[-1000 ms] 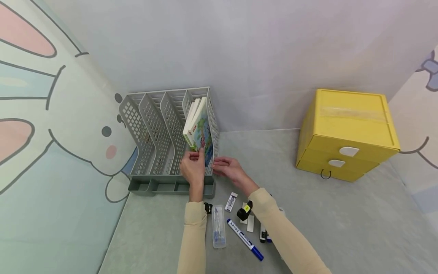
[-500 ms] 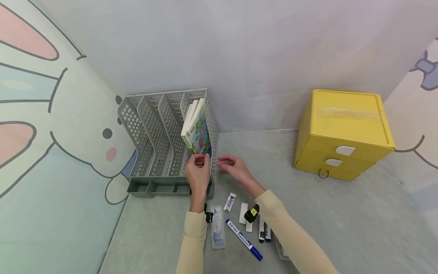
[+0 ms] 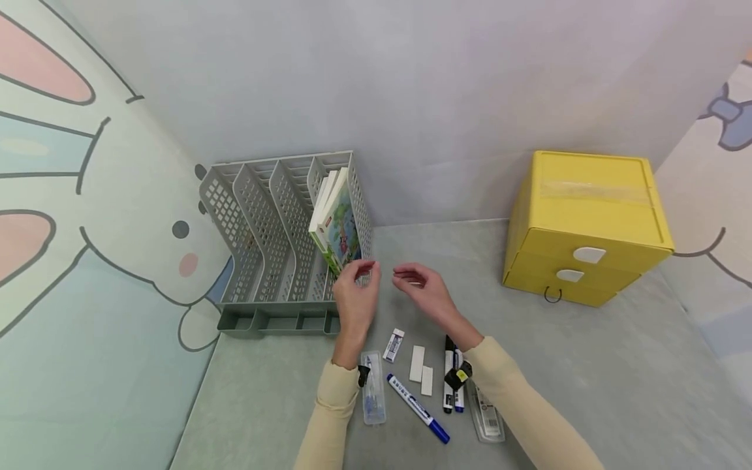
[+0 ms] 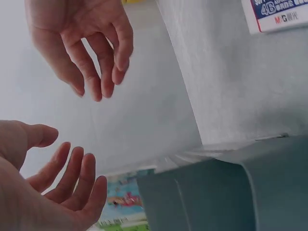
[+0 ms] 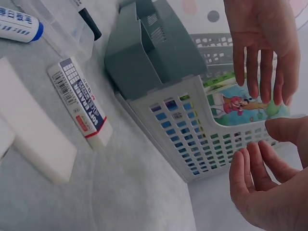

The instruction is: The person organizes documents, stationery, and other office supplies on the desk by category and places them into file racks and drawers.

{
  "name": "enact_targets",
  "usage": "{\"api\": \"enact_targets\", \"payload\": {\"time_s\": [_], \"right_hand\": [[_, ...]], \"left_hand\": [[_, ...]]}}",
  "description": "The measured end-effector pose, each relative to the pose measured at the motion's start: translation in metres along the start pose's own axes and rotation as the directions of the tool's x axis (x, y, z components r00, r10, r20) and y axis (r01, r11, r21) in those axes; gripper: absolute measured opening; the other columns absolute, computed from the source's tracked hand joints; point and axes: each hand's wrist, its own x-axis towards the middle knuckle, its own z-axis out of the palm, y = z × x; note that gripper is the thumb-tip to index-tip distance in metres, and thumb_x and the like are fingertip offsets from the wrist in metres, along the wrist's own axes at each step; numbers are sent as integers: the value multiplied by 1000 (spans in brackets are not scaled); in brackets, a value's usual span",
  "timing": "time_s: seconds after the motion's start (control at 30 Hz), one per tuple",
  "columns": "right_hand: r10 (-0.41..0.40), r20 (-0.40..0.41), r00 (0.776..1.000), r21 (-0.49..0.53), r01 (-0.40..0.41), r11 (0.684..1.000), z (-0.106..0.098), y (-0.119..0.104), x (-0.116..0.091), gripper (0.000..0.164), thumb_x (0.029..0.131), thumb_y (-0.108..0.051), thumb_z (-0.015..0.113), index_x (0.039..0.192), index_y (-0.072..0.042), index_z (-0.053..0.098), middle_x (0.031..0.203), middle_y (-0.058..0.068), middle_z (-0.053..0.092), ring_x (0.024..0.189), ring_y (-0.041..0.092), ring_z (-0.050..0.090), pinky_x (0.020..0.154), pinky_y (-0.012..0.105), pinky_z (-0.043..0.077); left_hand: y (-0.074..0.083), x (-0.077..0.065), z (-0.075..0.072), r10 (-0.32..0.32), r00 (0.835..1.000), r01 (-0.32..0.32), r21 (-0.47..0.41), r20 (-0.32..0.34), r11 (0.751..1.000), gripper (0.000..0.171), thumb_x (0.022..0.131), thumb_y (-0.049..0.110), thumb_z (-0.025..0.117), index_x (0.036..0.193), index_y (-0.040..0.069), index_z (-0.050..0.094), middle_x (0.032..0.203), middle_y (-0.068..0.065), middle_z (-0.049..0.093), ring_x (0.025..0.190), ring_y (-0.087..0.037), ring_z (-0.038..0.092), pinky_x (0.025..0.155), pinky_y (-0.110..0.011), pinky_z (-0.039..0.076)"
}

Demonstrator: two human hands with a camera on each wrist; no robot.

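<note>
Several picture books (image 3: 341,228) lean in the rightmost compartment of a grey file rack (image 3: 254,196). My left hand (image 3: 356,300) hovers just in front of them, fingers loosely bent, holding nothing. To its right, beyond the rack's side, my right hand (image 3: 433,299) is held in the air, also loosely bent around nothing. The left wrist view has both hands, left (image 4: 57,192) and right (image 4: 89,38), facing each other with a gap between. In the right wrist view, the front book's cover (image 5: 240,103) shows above the rack's side wall (image 5: 192,139).
A sleeved eraser (image 3: 393,344), two white blocks (image 3: 416,363), a blue-capped marker (image 3: 414,403) and a clear case (image 3: 374,390) lie in front. Two more markers (image 3: 449,385) and a clear package (image 3: 489,418) lie by the right forearm. A yellow drawer box (image 3: 593,215) stands right.
Both hands have left the books and rack and moved right, the right hand farther. The books stay in their compartment, and the head view has shifted slightly.
</note>
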Motion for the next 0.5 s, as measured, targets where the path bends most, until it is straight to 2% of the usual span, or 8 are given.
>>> {"api": "enact_targets", "payload": {"time_s": [0.17,0.33,0.5], "right_hand": [[-28,-22,999,-10,28,1000,-21,-2,-11,33,98,-20,73,124,-1,68,120,13,71,112,27,67,97,37,54],[-31,-64,997,-42,28,999,-39,-4,-22,32,98,-23,73,123,-4,69,121,11,70,110,25,66,92,26,54],[-11,-105,994,-88,2,996,-53,-2,-36,34,98,-26,73,123,-3,69,121,10,70,109,23,66,90,21,54]], "left_hand": [[9,1,6,77,996,-76,-20,47,997,16,96,18,74,101,3,78,96,-10,75,89,-28,70,82,-50,57],[16,1,13,137,987,-137,-7,89,991,16,96,18,74,102,4,78,97,-9,76,90,-26,70,81,-43,57],[23,1,25,204,967,-204,-15,150,979,16,97,18,73,103,4,79,98,-9,76,90,-24,71,82,-40,58]]}}
